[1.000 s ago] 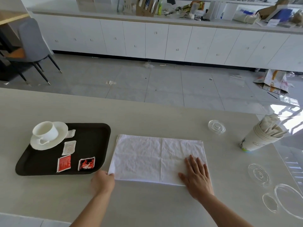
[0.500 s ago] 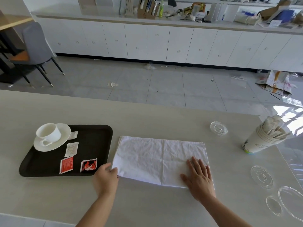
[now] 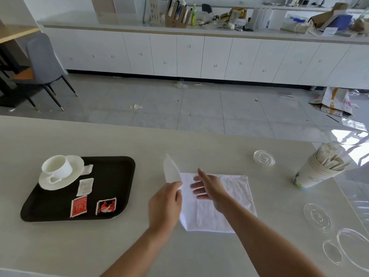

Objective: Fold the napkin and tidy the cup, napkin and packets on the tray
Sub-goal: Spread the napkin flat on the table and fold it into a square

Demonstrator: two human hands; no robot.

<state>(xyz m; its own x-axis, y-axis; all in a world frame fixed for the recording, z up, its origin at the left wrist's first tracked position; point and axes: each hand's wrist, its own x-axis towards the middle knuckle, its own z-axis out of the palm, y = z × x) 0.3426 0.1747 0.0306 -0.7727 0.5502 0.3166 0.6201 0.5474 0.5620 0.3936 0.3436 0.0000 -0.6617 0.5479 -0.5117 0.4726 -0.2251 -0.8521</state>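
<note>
Napkin (image 3: 229, 204) sits mid-bench, nearer the front edge, between the tray (image 3: 117, 176) on its left and the paper cup stack (image 3: 317, 168) toward the right edge. Left half is lifted off the bench: left hand (image 3: 165, 204) has fingers pinched on the flap's near edge, and the flap (image 3: 171, 170) stands up, tip pointing toward the far edge. The flat part looks roughly square, edges about parallel to the bench's front edge; no clear long axis. Right hand (image 3: 207, 186) is above the flat part with fingers spread apart and extended leftward toward the flap; can't tell if it touches the cloth. Tray is near the bench's left end, long axis left-right. White cup (image 3: 58, 166) on saucer (image 3: 73, 176) at its far-left corner, handle pointing to the front edge. Two white packets (image 3: 85, 186) beside the saucer, two red packets (image 3: 91, 205) along the tray's front edge. Clear lids (image 3: 317, 216) lie near the right edge.
</note>
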